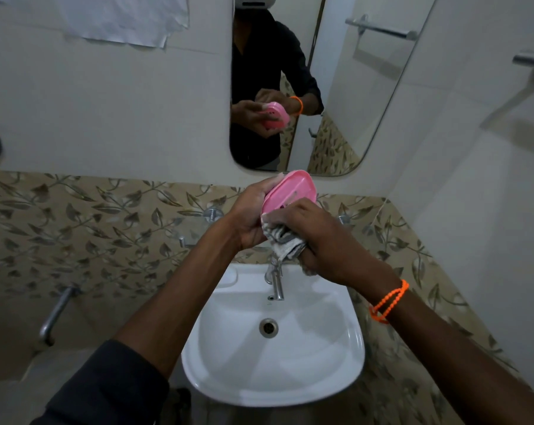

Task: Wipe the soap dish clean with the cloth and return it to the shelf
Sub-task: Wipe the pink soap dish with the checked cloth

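A pink oval soap dish [290, 191] is held tilted above the basin, its hollow side facing me. My left hand [250, 214] grips it along its left edge. My right hand [318, 240] is closed on a bunched grey-and-white cloth [282, 239] and presses it against the lower end of the dish. Part of the cloth hangs below my fingers. A clear glass shelf [195, 223] on metal brackets runs along the wall behind my hands, partly hidden by them.
A white basin [321, 372] with a steel tap [276, 282] sits directly below my hands. A mirror [336, 87] on the wall reflects the hands and dish. A metal pipe [55, 314] juts from the left wall, and towel rails [532, 58] sit at upper right.
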